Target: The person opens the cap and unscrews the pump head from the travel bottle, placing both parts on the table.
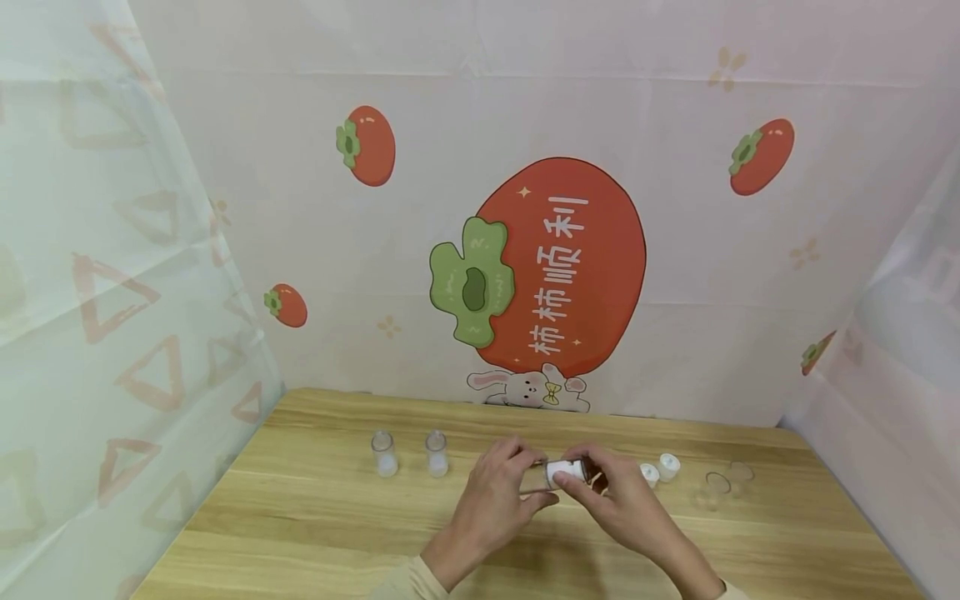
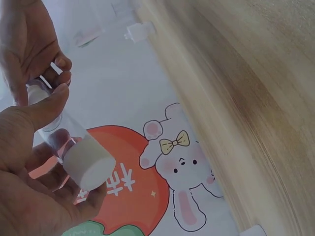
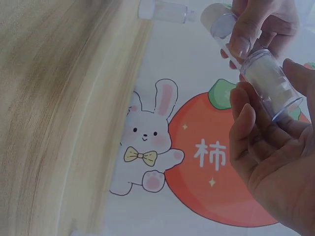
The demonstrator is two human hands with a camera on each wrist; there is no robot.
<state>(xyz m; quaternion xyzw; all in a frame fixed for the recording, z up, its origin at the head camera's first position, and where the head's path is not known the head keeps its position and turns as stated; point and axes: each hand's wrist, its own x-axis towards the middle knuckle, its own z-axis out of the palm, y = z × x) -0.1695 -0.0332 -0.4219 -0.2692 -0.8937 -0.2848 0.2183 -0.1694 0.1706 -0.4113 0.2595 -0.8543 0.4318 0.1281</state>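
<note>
Both hands hold a small clear bottle, lying sideways between them in the head view. Around its clear body curl the fingers of my left hand (image 1: pixel 491 496), near the white base (image 2: pixel 89 164); the left thumb reaches along it towards the neck. My right hand (image 1: pixel 621 502) grips the other end, a clear cap (image 3: pixel 273 88) with a white pump head (image 1: pixel 564 472) inside. Whether the cap is fully seated cannot be told, since fingers cover the joint. To the right stand two white pump heads (image 1: pixel 669 467) on the table, partly behind the right hand.
Two clear bottles (image 1: pixel 385 454) (image 1: pixel 437 454) with white bottoms stand on the wooden table (image 1: pixel 300 517) to the left. Far right, two clear caps (image 1: pixel 717 483) (image 1: pixel 741 472) are faintly visible. A printed cloth (image 1: pixel 420 350) hangs behind the table and along both sides.
</note>
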